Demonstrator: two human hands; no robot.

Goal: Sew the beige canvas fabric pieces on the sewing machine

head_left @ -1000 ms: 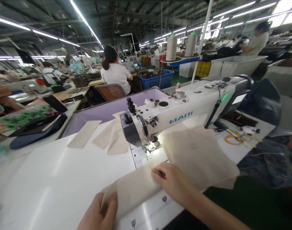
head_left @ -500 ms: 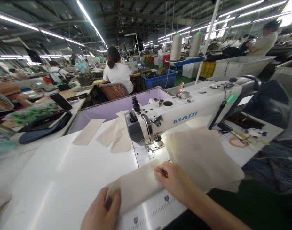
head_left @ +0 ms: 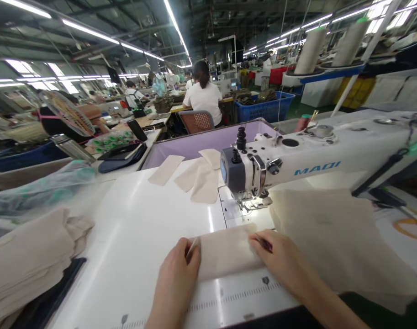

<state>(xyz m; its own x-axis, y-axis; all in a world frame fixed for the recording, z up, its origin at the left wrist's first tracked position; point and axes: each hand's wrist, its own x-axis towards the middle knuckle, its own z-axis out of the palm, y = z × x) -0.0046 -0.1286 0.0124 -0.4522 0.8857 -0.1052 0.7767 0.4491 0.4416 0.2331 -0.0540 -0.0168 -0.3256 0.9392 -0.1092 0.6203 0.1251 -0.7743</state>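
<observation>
The pale cloth strip (head_left: 225, 253) lies flat between the two hands, its long axis running from left to right and slanting slightly away from the person at the right end. The presser foot (head_left: 255, 205) of the sewing machine (head_left: 318, 157) stands just beyond the strip's right part, apart from the cloth; the right hand (head_left: 280, 256) is the nearer of the two to it. The left hand (head_left: 177, 269) is nearly closed, thumb against fingers, pinching the strip's left end, where an edge stands up between them. The right hand is curled closed about a small dark item (head_left: 266, 244), mostly hidden and not identifiable, with its fingertips against the strip's far right corner; whether they pinch or only press the cloth cannot be told. A large cloth panel (head_left: 324, 228) lies right of the right hand. Loose cut pieces (head_left: 203, 180) lie beyond the left hand, and a cloth stack (head_left: 30, 260) is well to its left. A printed scale (head_left: 229, 297) runs on the person's side of the strip.
</observation>
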